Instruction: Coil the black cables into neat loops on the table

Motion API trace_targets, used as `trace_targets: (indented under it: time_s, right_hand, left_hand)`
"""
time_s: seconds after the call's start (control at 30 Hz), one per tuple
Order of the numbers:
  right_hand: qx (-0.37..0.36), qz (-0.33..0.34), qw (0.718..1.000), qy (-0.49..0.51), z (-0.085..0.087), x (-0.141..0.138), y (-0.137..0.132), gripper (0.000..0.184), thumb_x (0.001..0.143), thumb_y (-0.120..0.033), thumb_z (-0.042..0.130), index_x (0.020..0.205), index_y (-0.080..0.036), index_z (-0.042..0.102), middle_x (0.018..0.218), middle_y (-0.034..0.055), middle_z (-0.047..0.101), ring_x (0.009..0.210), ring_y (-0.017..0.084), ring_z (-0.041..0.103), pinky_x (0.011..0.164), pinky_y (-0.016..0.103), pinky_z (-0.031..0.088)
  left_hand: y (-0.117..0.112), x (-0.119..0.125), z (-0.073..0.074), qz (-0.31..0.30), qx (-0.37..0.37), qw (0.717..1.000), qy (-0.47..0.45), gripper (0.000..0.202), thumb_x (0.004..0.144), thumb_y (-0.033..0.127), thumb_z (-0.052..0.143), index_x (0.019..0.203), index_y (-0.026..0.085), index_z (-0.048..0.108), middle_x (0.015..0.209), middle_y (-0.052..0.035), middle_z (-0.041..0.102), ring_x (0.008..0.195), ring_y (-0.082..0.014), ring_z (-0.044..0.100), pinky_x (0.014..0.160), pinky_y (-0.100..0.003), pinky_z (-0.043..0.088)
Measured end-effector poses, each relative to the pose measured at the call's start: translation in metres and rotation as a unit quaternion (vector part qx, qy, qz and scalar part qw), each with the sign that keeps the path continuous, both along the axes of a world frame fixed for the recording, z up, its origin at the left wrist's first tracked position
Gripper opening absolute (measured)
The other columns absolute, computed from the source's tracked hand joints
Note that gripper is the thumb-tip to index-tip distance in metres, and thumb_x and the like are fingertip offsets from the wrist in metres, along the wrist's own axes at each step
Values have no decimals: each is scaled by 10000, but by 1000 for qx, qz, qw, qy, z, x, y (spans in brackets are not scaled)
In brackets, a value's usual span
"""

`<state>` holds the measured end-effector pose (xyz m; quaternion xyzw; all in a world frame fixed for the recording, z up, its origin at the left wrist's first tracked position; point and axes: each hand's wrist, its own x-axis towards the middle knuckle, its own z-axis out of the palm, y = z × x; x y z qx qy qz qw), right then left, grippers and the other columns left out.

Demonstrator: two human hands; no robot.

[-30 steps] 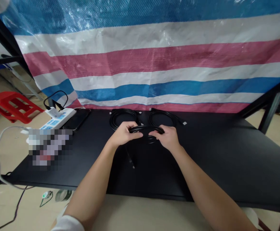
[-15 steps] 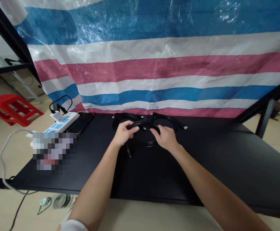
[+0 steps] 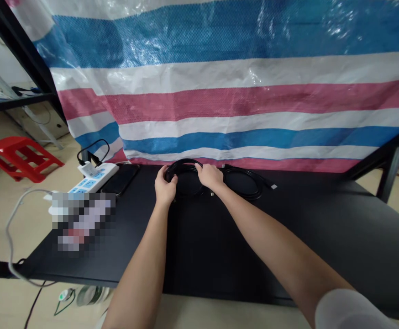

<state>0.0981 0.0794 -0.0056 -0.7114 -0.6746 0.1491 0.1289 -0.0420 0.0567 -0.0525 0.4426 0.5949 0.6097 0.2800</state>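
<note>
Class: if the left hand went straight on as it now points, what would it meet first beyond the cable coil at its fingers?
Past the cable coil, the left hand would probably meet the striped sheet behind the black table first; one view leaves depth unclear.

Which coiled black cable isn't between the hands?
The right coil, on the table, pale plug tip at its right; the left-side coiled cabling is between the left hand and right hand.

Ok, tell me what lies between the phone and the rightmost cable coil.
In the head view: the left hand, then black coiled cable, then the right hand, with both hands on that cable.
</note>
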Motion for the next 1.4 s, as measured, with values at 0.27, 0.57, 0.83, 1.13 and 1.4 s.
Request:
trace_targets:
  time_s: [0.27,0.57,0.83,1.13,1.4]
  right_hand:
    - [0,-18,1000,-14,-8,-11,10,541,951,-431,268,1056,-103,685,1107,234,663,1010,290,649,809,367,470]
    - [24,5,998,-60,-12,-7,10,432,951,-302,299,1184,-72,582,1159,244,619,1057,282,623,836,366,471]
    - [42,71,990,-116,-17,-6,14,409,899,-153,329,1252,-84,524,1265,227,531,1179,279,510,889,362,456]
    - [70,121,990,-21,-27,5,27,469,898,-212,394,1360,-141,443,1323,143,527,1222,246,476,1010,357,370]
    - [50,173,983,-23,-31,15,26,432,928,-275,350,1286,-124,541,1355,132,532,1271,243,433,1056,376,317]
  left_hand:
    - [3,-8,-11,-1,-11,975,221,476,648,79,627,1116,160,604,1158,-142,607,1133,-287,564,1022,-434,419]
    - [-3,-2,-10,36,-100,921,376,184,723,269,665,894,225,717,1250,-159,552,1179,-401,439,914,-596,378]
    - [-7,2,-11,38,-20,908,418,201,743,270,649,921,203,715,1220,-154,569,1154,-354,482,915,-520,421]
    - [-17,22,1,-248,-5,831,498,281,840,174,492,1032,175,698,936,-88,720,840,-207,677,803,-327,523]
    - [-18,20,1,-233,13,836,496,189,785,194,556,894,184,709,860,-58,733,772,-201,684,747,-312,533]
